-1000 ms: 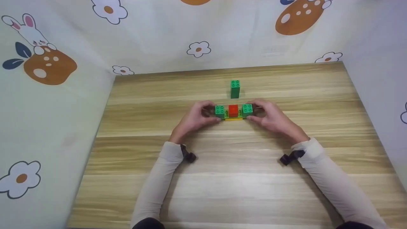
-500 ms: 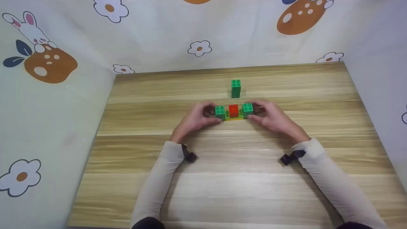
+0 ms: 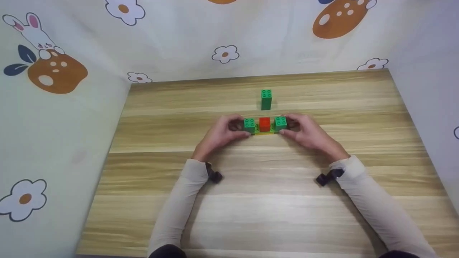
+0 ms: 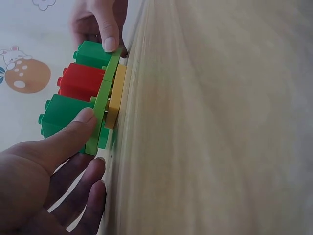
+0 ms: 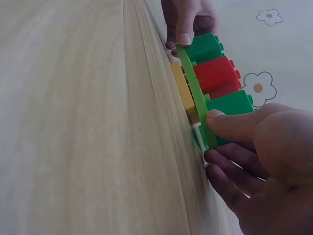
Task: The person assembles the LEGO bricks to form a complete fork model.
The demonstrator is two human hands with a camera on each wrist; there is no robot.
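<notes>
Between my hands is a build of toy building bricks: a left green brick (image 3: 249,125), a red brick (image 3: 264,124) and a right green brick (image 3: 280,123) in a row on light green plates (image 4: 102,100). A yellow plate (image 4: 116,95) sits beneath the middle, close over the table. My left hand (image 3: 224,132) pinches the left end, its thumb at the green brick's base and its fingers behind. At the other end my right hand (image 3: 306,132) does the same; its thumb (image 5: 222,120) presses the light green plate's edge.
A tall green brick stack (image 3: 266,100) stands upright on the wooden table (image 3: 258,215), just beyond the build. Patterned wall covering (image 3: 179,43) rises behind the table and along both sides. A black wrist camera (image 3: 215,175) hangs at the left cuff, another at the right.
The build between my hands has shifted very slightly to the right. Both hands keep their hold, and the tall green stack stays in place.
</notes>
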